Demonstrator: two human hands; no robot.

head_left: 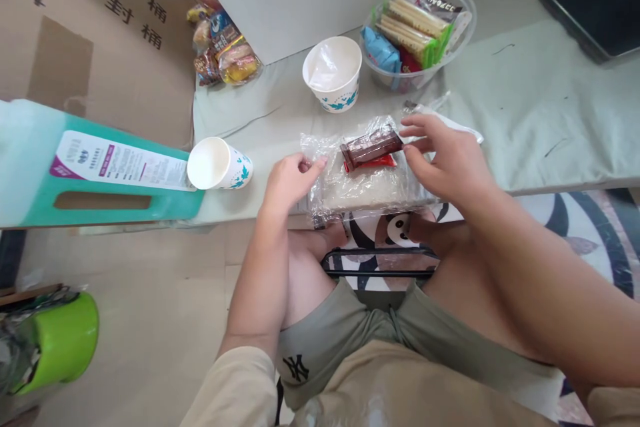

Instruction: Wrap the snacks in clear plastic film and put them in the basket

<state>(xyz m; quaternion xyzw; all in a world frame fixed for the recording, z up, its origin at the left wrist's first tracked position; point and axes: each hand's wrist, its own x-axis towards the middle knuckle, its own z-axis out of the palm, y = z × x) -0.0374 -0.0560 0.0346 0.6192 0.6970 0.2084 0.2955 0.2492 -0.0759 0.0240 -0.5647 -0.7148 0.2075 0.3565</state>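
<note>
At the left edge of a clear plastic packet (357,193) with something whitish inside, my left hand (291,180) rests with its thumb stretched out and its fingers loosely curled; I see nothing held in it. A brown wrapped bar (373,146) lies across the packet, partly over a small red wrapper (379,161). My right hand (447,157) is just right of the bar, fingers apart, with the fingertips at or very near the bar's end. Whether they touch it is hard to make out. Behind that hand lies a white piece (457,124), partly hidden.
A patterned paper cup (333,75) and a clear bowl (467,27) of wrapped snacks stand behind the packet. Another paper cup (235,170) and a teal jug (30,193) are at left, near bagged snacks (240,63) and a carton (115,73). A black flat device (600,10) lies far right.
</note>
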